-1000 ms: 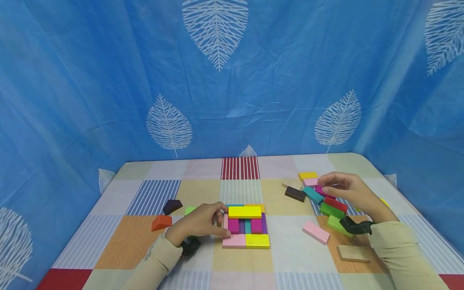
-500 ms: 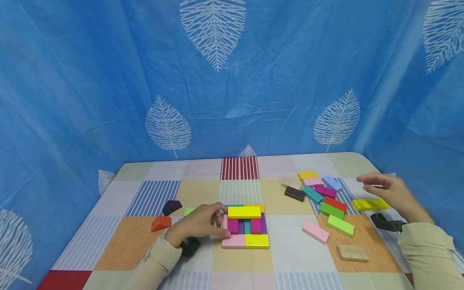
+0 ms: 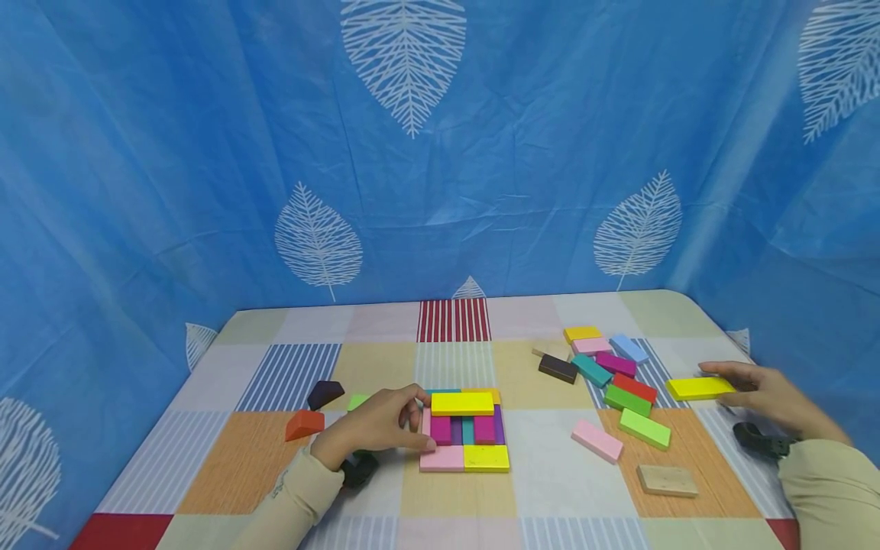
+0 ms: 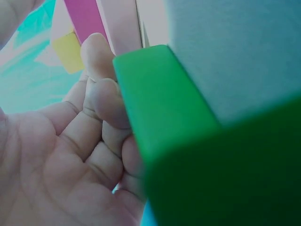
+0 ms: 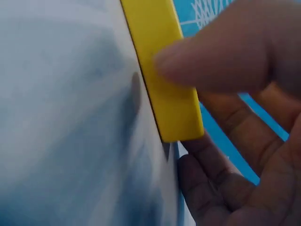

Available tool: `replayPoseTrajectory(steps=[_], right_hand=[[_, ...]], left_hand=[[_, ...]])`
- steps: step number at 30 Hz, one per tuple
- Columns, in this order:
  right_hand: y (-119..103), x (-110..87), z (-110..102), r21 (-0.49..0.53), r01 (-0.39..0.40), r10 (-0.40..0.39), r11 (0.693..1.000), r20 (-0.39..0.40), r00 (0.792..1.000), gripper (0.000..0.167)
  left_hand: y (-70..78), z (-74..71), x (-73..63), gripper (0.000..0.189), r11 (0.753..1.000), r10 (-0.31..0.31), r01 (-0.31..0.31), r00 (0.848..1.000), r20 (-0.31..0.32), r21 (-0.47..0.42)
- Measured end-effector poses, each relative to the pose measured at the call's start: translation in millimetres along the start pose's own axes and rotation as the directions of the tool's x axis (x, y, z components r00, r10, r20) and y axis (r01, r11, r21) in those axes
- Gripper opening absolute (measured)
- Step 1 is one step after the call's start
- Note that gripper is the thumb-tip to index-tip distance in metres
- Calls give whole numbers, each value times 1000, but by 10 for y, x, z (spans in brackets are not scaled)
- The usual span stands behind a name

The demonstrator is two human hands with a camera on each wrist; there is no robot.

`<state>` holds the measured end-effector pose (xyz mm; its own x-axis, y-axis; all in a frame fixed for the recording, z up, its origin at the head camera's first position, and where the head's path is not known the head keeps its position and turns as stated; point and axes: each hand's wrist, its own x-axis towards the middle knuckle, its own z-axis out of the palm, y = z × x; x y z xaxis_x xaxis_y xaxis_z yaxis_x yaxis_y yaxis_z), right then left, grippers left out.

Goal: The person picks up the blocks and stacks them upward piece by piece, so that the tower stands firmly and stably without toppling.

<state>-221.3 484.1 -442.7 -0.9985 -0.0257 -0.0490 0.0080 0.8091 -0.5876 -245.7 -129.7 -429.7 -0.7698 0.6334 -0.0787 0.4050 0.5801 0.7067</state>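
Observation:
My left hand [image 3: 381, 420] rests at the left side of a low stack of coloured blocks, index fingertip by the end of the yellow top block [image 3: 462, 403] and thumb at a pink block [image 3: 441, 458]. Two magenta blocks [image 3: 484, 429] stand under the top one. A green block [image 4: 160, 94] is close beside the fingers in the left wrist view. At the far right, my right hand [image 3: 780, 397] surrounds the near end of a loose yellow block [image 3: 694, 389] lying on the cloth. Its thumb [image 5: 207, 61] overlaps the block's face in the right wrist view, fingers spread beyond.
Several loose blocks lie right of centre, among them a red block [image 3: 634, 388], a teal block [image 3: 591, 370] and a blue block [image 3: 629, 348]. Nearer are a pink block [image 3: 596, 441] and a plain wooden block [image 3: 667, 480]. An orange block [image 3: 305, 425] and a black block [image 3: 325, 394] lie left.
My right hand has left the cluster of blocks, moved right, and come down around the end of the loose yellow block. The left hand and the stack have stayed put.

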Motion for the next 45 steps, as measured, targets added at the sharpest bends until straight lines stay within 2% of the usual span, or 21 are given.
replayPoseTrajectory(steps=[8,13,16,22,26,32,37,45], right_hand=[[-64,22,-25,-33,-16,16,999,-9,1000,60],[-162,18,-55,26,-24,25,999,-32,999,62],[-254,17,-54,45,18,-16,999,-47,999,59],[-512,22,-52,-1,86,-86,996,-79,993,52],[-686,32,-45,9,133,-131,991,-99,986,47],[-963,25,7,21,221,-216,975,-143,966,42],[-1179,13,70,35,345,-335,938,-173,926,37],[-1518,-16,225,18,421,-412,907,-173,894,39]], left_hand=[[-12,-4,2,53,1000,13,-13,1000,-3,1],[-20,-5,6,53,1000,15,-15,1000,-6,6],[-22,-5,7,53,1000,15,-15,1000,-4,8],[-23,1,5,52,1000,24,-24,1000,-4,2],[-21,3,6,52,1000,20,-20,1000,-3,-1],[-19,5,7,53,1000,13,-13,1000,-6,-3],[-11,3,3,53,1000,15,-15,1000,-6,-5],[-16,2,3,52,1000,19,-19,1000,-7,-6]])
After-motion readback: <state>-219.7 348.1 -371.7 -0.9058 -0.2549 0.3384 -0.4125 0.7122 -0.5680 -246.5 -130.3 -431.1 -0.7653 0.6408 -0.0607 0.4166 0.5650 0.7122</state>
